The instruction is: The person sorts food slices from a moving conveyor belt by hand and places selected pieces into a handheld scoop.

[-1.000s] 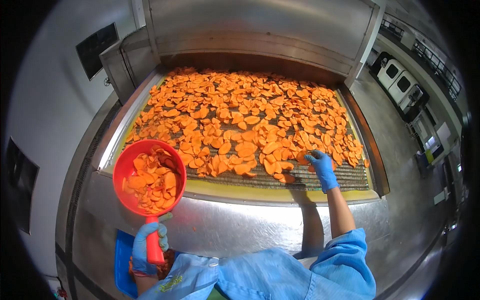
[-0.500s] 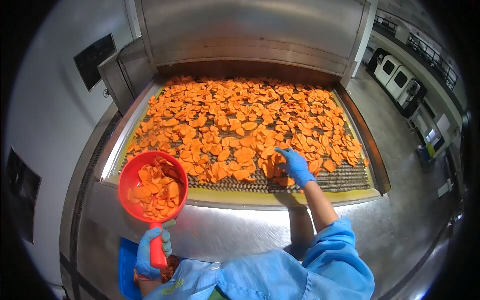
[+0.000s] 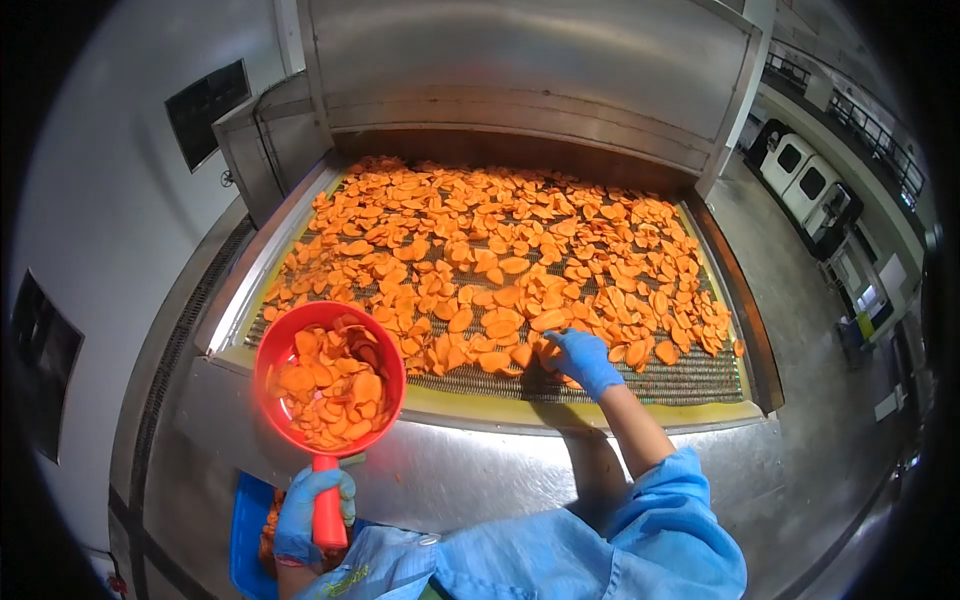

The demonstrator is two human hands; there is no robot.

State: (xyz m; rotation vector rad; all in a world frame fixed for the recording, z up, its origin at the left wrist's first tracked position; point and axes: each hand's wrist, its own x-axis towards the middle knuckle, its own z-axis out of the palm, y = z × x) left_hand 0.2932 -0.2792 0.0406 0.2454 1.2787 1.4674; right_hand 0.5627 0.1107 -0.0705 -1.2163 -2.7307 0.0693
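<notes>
Red scoop [image 3: 276,350], near left, containing orange slices [image 3: 345,385]; left hand [image 3: 300,515] closed round its handle. Right hand [image 3: 583,360], among slices at near side of mesh belt [image 3: 690,378]; grip indeterminable.

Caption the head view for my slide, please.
Left hand holds a red scoop of orange slices; right hand is at the slice-covered mesh belt.

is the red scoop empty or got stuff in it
Not empty: the scoop holds a heap of orange slices, with some bare red wall showing beside them. The left hand grips its handle.
</notes>
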